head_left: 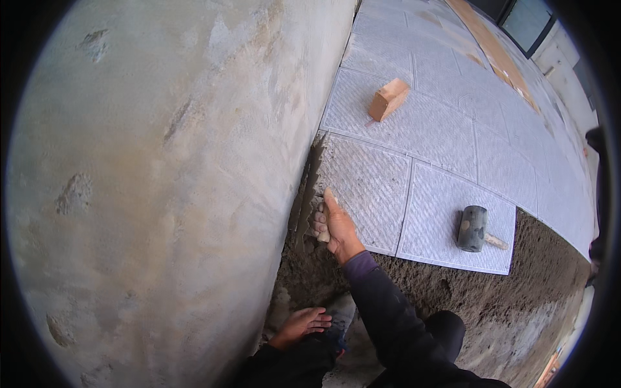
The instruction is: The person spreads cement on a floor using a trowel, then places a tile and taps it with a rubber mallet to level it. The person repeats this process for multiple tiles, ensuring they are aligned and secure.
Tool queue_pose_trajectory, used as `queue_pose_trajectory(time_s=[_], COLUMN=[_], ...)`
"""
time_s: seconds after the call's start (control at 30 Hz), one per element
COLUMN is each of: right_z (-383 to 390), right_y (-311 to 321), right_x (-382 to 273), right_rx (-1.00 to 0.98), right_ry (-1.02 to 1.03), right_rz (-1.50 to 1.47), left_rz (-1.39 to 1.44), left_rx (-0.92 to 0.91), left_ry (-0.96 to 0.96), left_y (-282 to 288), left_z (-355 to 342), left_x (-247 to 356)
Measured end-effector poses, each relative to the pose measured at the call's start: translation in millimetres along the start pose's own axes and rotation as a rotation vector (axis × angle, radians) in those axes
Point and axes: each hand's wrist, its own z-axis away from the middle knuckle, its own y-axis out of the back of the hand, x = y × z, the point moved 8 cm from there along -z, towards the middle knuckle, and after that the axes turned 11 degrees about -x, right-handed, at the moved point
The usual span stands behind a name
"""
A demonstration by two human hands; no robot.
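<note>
Head view: one view, looking down past both forearms at a paved floor; places below are told from the near tile.
Near tile (369,194): a grey, ridged slab with crumbs of dirt along its wall side.
Right hand (337,227): at the tile's near left edge, fingers curled tight around a pale handle (323,237), thumb stretched forward; whatever the handle joins is hard to make out against the dark mortar.
Mortar strip (304,200): dark and ragged, along the tile's left edge, between it and the wall.
Wall (162,194): rough, stained concrete, rising left of the tile.
Left hand (303,326): on the near side of the tile, well apart from it, loosely open with fingers slightly bent, close to a grey shoe (343,310); nothing shows in its grasp.
Second tile (427,233): just right of the near tile.
Mallet (473,229): right of the near tile, lying on the second one, its black head toward it.
Brick (389,100): orange, beyond the near tile, on the next row.
Soil (479,284): dark, loose, on the tile's near side.
Board (491,48): brown, far beyond the tile to the right.
</note>
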Motion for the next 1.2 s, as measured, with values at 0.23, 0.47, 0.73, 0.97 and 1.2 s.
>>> queue_pose_trajectory(time_s=[0.23,0.47,0.73,0.97,1.2], right_z=[-22,11,95,117,68], right_y=[-2,-7,23,12,56], right_x=[-6,-21,-150,-192,-198], right_rx=[-0.028,-0.113,-0.034,-0.169,0.091], right_ry=[-0.02,-0.069,0.309,0.253,0.413], right_rz=[-0.032,-0.03,0.611,0.765,1.091], left_rz=[0.007,-0.009,0.006,0.019,-0.009], left_rx=[-0.016,0.02,0.0,0.005,0.012], left_ry=[-0.013,0.034,-0.022,-0.027,-0.035], left_y=[-1,1,-4,-3,-1], left_z=[1,-2,5,5,5], left_x=[0,1,5,6,5])
